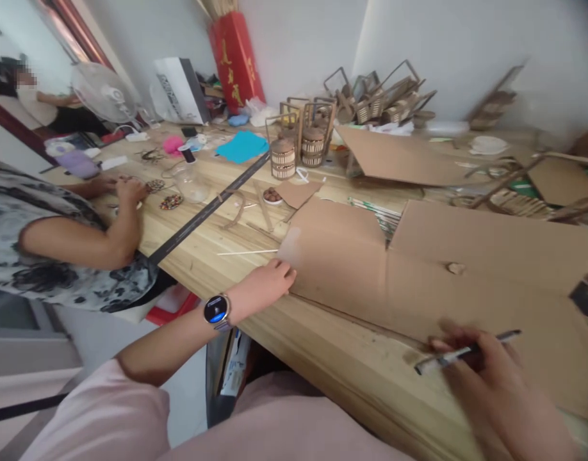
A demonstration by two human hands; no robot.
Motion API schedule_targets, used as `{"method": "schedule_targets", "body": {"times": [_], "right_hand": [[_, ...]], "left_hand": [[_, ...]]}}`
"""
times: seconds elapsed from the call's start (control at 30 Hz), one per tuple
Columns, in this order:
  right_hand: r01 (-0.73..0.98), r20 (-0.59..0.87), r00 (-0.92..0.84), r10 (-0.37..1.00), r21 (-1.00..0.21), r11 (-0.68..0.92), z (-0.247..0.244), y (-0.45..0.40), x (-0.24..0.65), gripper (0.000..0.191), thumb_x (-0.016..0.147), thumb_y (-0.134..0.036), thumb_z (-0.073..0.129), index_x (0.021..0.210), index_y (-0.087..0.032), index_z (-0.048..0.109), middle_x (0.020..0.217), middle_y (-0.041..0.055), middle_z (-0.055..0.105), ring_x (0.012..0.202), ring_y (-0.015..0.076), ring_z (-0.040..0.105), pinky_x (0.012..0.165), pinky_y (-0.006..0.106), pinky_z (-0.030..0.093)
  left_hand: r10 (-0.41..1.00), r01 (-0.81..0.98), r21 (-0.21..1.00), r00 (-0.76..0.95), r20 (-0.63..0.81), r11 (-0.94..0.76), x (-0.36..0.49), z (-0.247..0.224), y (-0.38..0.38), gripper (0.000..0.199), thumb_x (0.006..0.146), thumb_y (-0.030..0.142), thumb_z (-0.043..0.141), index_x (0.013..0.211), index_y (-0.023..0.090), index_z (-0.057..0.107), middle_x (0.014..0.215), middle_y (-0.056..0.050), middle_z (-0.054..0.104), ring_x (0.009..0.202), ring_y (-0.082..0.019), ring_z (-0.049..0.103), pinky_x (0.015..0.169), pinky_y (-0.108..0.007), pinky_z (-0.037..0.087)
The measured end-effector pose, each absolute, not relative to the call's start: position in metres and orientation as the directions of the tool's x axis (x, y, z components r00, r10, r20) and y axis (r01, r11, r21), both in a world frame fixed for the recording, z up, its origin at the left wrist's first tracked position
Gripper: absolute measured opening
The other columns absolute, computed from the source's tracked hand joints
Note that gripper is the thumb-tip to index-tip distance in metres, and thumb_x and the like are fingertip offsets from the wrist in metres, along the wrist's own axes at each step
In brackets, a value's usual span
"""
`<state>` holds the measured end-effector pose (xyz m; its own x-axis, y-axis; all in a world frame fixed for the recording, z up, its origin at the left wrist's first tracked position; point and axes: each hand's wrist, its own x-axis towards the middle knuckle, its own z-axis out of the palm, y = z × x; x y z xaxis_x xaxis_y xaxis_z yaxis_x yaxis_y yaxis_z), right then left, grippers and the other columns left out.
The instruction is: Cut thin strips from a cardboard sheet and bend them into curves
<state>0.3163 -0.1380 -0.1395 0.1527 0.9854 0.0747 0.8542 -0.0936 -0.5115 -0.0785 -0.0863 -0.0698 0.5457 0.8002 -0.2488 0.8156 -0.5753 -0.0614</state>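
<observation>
While a pen is pinched by the right hand, cardboard on the table is touched at its left edge by the curled left hand — hold unclear — and seems light, stiffish, best gripped by its edges.

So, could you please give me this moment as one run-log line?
left hand: touching cardboard sheet at edge | right hand: holding pen | cardboard sheet: lying on wooden table

Left arm extended forward; left hand palm down, fingers slightly curled, watch on wrist. Right hand raised, blurred, fingers bent, thumb and fingertips in grip; right forearm at lower right.
</observation>
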Motion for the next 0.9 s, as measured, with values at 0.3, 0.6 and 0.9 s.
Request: {"method": "schedule_targets", "body": {"times": [0.3, 0.6, 0.9], "right_hand": [[0.883, 0.100, 0.092, 0.991, -0.468, -0.035, -0.140, -0.145, 0.315, 0.044, 0.073, -0.063, 0.058, 0.100, -0.028, 0.067, 0.098, 0.0086, 0.064, 0.079, 0.0292, 0.069, 0.068, 0.044, 0.057], [0.816, 0.116, 0.098, 0.988, -0.578, -0.013, -0.129, -0.141, 0.331, 0.032, 0.081, -0.050, 0.056, 0.099, -0.025, 0.065, 0.105, 0.0091, 0.070, 0.078, 0.0232, 0.068, 0.069, 0.038, 0.054], [0.803, 0.137, -0.002, 0.991, -0.590, 0.083, -0.129, -0.134, 0.324, 0.013, 0.083, -0.034, 0.052, 0.079, -0.025, 0.061, 0.111, 0.0095, 0.072, 0.095, 0.0237, 0.070, 0.079, 0.038, 0.053]], "left_hand": [[0.803, 0.801, -0.103, 0.567, -0.186, -0.589, -0.076, -0.082, -0.087, 0.037, 0.098, 0.016, 0.050, 0.133, 0.006, 0.051, 0.122, -0.017, 0.056, 0.117, -0.029, 0.052, 0.091, -0.037, 0.053], [0.763, 0.766, -0.027, 0.637, -0.111, -0.643, -0.078, -0.087, -0.078, 0.032, 0.093, 0.023, 0.061, 0.124, 0.016, 0.060, 0.119, -0.012, 0.058, 0.111, -0.028, 0.055, 0.092, -0.038, 0.049], [0.775, 0.773, -0.067, 0.628, -0.065, -0.631, -0.081, -0.092, -0.077, 0.031, 0.094, 0.018, 0.058, 0.124, 0.018, 0.062, 0.119, -0.011, 0.061, 0.109, -0.026, 0.056, 0.088, -0.036, 0.050]]}}
